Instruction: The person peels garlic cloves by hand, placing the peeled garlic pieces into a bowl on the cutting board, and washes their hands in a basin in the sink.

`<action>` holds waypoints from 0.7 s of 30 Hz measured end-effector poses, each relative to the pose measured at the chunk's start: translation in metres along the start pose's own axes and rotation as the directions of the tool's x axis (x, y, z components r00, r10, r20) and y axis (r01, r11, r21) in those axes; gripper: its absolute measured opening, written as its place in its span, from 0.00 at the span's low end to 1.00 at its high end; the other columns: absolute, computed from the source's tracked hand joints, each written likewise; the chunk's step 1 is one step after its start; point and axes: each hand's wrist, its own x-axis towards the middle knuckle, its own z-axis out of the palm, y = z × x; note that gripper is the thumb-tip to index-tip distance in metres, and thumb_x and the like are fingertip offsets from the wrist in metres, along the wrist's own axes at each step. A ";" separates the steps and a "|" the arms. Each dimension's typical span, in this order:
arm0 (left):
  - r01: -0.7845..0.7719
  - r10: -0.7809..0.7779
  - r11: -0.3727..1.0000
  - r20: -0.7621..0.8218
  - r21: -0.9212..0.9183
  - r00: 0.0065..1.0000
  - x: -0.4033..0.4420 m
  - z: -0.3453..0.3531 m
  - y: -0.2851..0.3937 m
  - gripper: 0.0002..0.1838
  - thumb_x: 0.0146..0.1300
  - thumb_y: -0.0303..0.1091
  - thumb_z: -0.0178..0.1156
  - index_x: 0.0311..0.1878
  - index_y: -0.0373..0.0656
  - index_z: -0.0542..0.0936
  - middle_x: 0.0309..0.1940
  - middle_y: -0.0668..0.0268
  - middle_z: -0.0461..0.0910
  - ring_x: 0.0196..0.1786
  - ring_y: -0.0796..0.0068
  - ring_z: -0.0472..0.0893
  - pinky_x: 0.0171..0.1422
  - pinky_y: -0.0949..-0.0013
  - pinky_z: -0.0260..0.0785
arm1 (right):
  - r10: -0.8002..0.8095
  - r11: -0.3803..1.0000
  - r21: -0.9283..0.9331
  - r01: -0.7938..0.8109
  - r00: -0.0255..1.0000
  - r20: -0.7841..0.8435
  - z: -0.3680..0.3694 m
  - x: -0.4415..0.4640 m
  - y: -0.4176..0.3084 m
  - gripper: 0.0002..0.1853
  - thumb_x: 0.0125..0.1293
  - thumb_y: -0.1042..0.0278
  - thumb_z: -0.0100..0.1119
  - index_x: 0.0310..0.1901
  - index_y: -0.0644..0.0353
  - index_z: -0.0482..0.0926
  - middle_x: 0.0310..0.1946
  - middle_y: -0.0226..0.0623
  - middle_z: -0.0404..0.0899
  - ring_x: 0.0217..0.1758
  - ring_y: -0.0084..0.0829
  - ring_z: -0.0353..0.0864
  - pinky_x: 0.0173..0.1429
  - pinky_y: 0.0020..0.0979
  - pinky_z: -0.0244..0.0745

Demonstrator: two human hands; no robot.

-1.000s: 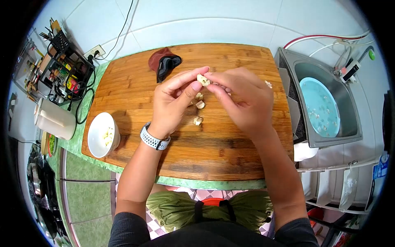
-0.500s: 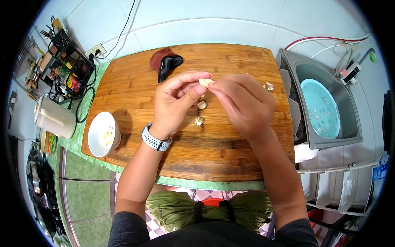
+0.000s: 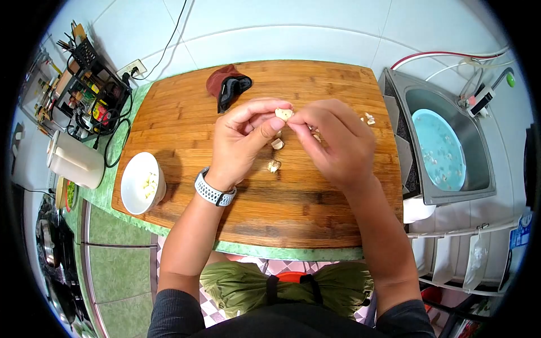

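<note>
Pinched between the thumb and index finger of my left hand [image 3: 243, 135] is a pale garlic clove [image 3: 283, 114], held above the wooden board [image 3: 186, 124]. My right hand [image 3: 338, 141] closes its thumb and index finger at the right edge of that clove; whether a strip of skin is between them is too small to see. Below the hands, a cut-looking garlic piece [image 3: 277, 144] and a browner clove [image 3: 274, 165] lie on the board. The white bowl [image 3: 131, 183] at the left holds several peeled cloves [image 3: 149, 186].
Garlic skins [image 3: 369, 118] lie at the board's right side. A dark red and black cloth item [image 3: 228, 85] rests at the back. Right of the board is a sink [image 3: 479, 169] with a light-blue basin [image 3: 439, 149] of water. A cream jug [image 3: 76, 160] stands at left.
The clove has turned slightly and shows a broader face. My right fingertips have shifted a little along its right edge; my left hand has barely moved.
</note>
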 end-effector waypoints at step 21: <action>0.029 -0.031 0.995 -0.020 -0.101 0.999 0.000 0.002 0.002 0.13 0.73 0.25 0.66 0.58 0.36 0.83 0.53 0.60 0.88 0.52 0.80 0.86 0.51 0.78 0.79 | -0.041 0.999 -0.035 0.041 0.999 -0.026 -0.002 -0.001 0.003 0.10 0.56 0.81 0.73 0.40 0.63 0.85 0.33 0.38 0.83 0.33 0.36 0.84 0.35 0.32 0.79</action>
